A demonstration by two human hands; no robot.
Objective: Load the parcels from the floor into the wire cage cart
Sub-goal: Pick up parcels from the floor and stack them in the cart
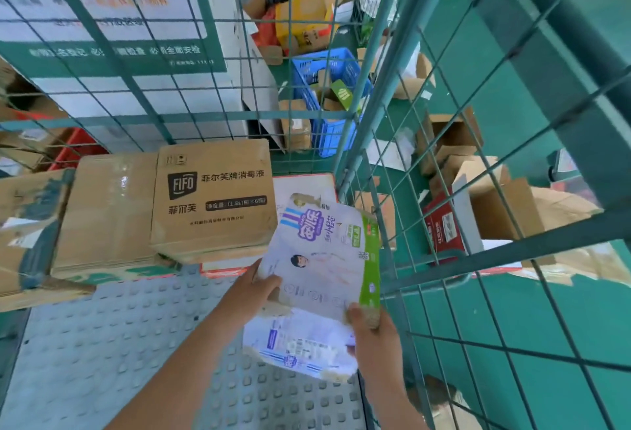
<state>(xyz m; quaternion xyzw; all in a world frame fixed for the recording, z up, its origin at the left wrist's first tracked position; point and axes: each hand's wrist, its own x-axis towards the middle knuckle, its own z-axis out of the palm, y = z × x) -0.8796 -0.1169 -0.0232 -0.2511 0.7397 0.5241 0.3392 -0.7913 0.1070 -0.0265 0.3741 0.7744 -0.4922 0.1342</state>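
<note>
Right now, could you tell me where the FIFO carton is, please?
In the head view, the FIFO carton sits inside the wire cage cart at centre-left, against its back mesh, just left of the hand-held white parcel.

1. Just one view, a head cam with a wide-angle lens, so the cage (372, 64) bars bend a lot near the edges.
2. It looks forward and steeply down into the cart, onto the studded floor plate (112, 334).
3. Pretty close in: both forearms come up from the bottom edge, and the hands (254, 289) sit around the lower middle.
4. Through the mesh at top and right you get the green floor (532, 334) outside.
</note>
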